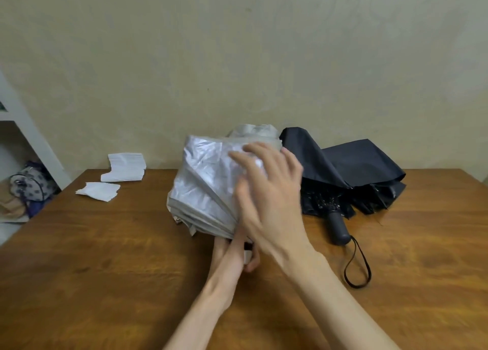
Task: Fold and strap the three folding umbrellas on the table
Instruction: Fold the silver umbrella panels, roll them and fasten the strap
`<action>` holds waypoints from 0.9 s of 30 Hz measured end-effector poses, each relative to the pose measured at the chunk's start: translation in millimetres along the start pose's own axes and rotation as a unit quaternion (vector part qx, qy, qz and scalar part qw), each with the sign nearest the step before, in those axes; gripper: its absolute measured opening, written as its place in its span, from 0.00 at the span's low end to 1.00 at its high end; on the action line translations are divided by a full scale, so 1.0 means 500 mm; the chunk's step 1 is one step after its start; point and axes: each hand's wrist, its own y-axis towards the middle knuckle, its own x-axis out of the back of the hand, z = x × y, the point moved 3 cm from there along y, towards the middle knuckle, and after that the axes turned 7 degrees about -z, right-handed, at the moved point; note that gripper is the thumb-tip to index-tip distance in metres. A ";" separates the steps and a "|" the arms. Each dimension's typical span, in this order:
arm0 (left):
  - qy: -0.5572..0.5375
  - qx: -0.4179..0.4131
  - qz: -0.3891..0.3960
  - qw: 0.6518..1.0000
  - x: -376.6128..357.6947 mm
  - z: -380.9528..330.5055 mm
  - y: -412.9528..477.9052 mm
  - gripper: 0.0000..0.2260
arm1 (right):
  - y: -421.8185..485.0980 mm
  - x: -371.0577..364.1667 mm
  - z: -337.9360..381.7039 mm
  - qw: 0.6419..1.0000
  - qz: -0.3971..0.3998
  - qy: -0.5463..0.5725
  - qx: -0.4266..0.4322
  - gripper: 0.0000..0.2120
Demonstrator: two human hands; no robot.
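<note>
Though splayed, right grip (266, 191) on umbrella (203, 175)

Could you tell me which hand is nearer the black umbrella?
Right. The right hand rests on the silver umbrella beside the black umbrella; the left hand grips the silver one's handle, farther off.

On the table (105, 270), the centre umbrella (206, 180) sits held: left hand (237, 252) at its near end, right hand (266, 188) on top. The rear umbrella (253, 131) lies directly behind it; the side umbrella (356, 175) to its right. Paper stacks (124, 167) lie at the far left edge.
</note>
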 end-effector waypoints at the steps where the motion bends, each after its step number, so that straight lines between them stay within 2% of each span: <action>1: -0.030 -0.001 0.008 1.000 0.002 -0.004 0.000 0.20 | -0.011 0.017 -0.022 0.998 -0.032 0.014 -0.053 0.18; 4: -0.037 -0.006 0.036 0.999 0.008 -0.020 0.002 0.16 | -0.042 0.043 -0.100 0.963 -0.049 0.038 -0.263 0.16; 5: -0.034 -0.006 0.041 0.999 0.012 -0.020 0.003 0.18 | -0.050 0.044 -0.122 0.935 -0.023 0.064 -0.349 0.19; 7: -0.051 0.001 0.051 0.997 0.013 -0.020 0.001 0.21 | -0.063 0.039 -0.153 0.852 0.053 0.140 -0.502 0.30; 8: -0.054 0.004 0.049 0.997 0.013 -0.022 -0.001 0.21 | -0.069 0.032 -0.160 0.815 0.094 0.175 -0.545 0.32; 9: -0.061 0.009 0.051 0.997 0.012 -0.025 -0.001 0.22 | -0.073 0.027 -0.162 0.791 0.130 0.206 -0.562 0.29; 11: -0.069 0.012 0.054 0.996 0.012 -0.028 -0.001 0.22 | -0.075 0.025 -0.156 0.776 0.140 0.254 -0.560 0.15; 13: -0.064 0.012 0.054 0.996 0.014 -0.025 0.001 0.20 | -0.067 0.037 -0.148 0.786 0.079 0.298 -0.535 0.06; 17: -0.054 0.024 0.049 0.997 0.015 -0.020 0.002 0.20 | -0.039 0.061 -0.122 0.816 0.002 0.342 -0.467 0.08; 21: -0.056 0.031 0.062 0.996 0.009 -0.025 0.001 0.13 | -0.020 0.078 -0.109 0.817 -0.041 0.363 -0.445 0.10; 27: -0.055 0.039 0.040 0.997 0.014 -0.021 0.003 0.29 | -0.002 0.104 -0.109 0.809 -0.062 0.401 -0.425 0.12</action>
